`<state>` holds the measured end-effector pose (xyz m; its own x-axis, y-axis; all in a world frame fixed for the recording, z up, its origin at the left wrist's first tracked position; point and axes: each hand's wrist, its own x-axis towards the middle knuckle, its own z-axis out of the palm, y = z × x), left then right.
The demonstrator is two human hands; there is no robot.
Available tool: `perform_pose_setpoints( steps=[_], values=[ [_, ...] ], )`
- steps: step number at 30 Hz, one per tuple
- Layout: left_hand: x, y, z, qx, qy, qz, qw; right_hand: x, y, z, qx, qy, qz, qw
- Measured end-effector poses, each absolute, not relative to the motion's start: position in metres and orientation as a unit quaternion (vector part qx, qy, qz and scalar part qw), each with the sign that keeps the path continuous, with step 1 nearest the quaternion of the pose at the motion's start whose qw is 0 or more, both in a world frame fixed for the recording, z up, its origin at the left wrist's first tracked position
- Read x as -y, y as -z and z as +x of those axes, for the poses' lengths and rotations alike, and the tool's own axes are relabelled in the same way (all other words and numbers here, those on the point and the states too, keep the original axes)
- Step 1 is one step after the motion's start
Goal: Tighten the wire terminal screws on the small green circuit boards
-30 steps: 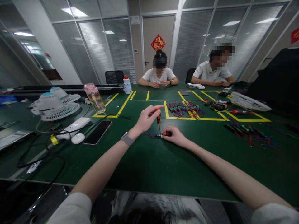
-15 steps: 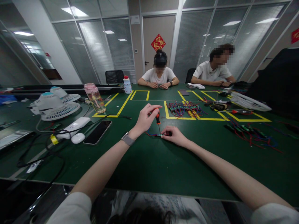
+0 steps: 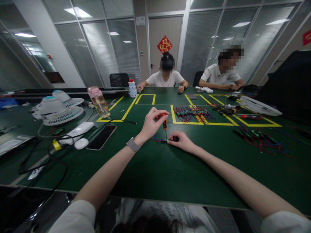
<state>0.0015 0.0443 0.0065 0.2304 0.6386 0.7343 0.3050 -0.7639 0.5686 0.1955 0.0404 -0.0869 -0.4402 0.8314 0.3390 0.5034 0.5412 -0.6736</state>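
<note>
My left hand (image 3: pixel 153 123) pinches the orange-and-black handle of a screwdriver (image 3: pixel 165 124), which stands nearly upright with its shaft pointing down. The tip meets a small green circuit board (image 3: pixel 165 140) lying on the table, with red and blue wires coming off its left side. Closed around the board's right end is my right hand (image 3: pixel 181 141), its thumb and fingertips beside the screwdriver tip. Part of the board and a dark piece at its right end are hidden by those fingers.
Wired circuit boards (image 3: pixel 193 113) lie bunched beyond my hands, and more boards (image 3: pixel 259 137) lie to the right. On the left are a phone (image 3: pixel 102 137), a white power bank (image 3: pixel 77 132), cables, a pink-lidded bottle (image 3: pixel 98 102) and fans (image 3: pixel 62 111). Two people sit opposite.
My left fingers have shifted slightly on the screwdriver handle; its tip stays on the board. My right hand stays put. The person opposite has spread their hands apart, one now near the cup-like bottle.
</note>
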Motion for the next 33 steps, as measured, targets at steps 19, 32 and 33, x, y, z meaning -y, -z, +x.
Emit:
perform_pose_setpoints(
  steps=[19, 32, 33],
  values=[
    [-0.048, 0.001, 0.000, -0.315, -0.546, 0.763, 0.143, -0.039, 0.086, 0.195, 0.814, -0.244, -0.409, 0.332],
    [-0.052, 0.001, -0.004, -0.333, -0.551, 0.748, 0.160, -0.040, 0.085, 0.195, 0.816, -0.243, -0.410, 0.326],
    [-0.052, 0.001, -0.004, -0.332, -0.550, 0.752, 0.152, -0.040, 0.085, 0.195, 0.816, -0.244, -0.409, 0.327]
  ],
)
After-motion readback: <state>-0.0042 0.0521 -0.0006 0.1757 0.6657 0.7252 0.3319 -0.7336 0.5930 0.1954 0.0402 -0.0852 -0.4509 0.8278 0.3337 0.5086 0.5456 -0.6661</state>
